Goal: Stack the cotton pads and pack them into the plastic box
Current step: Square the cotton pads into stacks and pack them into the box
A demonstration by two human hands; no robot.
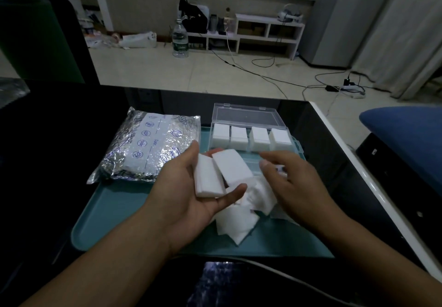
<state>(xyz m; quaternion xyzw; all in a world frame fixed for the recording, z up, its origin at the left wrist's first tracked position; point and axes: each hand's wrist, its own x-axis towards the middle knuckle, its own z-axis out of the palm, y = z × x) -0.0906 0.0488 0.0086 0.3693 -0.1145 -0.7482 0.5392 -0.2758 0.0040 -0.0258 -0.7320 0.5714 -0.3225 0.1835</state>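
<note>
Two stacks of cotton pads (222, 175) are lying in the left hand (191, 196) at the centre of the frame, one stack leaning across the other, with the palm turned up and the thumb and fingers curling loosely around them. The right hand (294, 182) is hovering just right of them with its fingers spread and bent, gripping nothing that can be seen, its fingertips reaching over a loose pile of pads (241, 220) that is sprawling on the teal tray (114, 215) below both hands. The clear plastic box (253, 137) is sitting at the far edge of the tray, above centre in the frame, with its lid standing open behind it; four neat stacks of pads are filling its far row of compartments, while the near row is mostly hidden behind the hands. A silver foil bag (150, 146) with blue printing is resting at left of centre, overlapping the tray's far left corner. The tray is lying on a dark table (47, 163).
</note>
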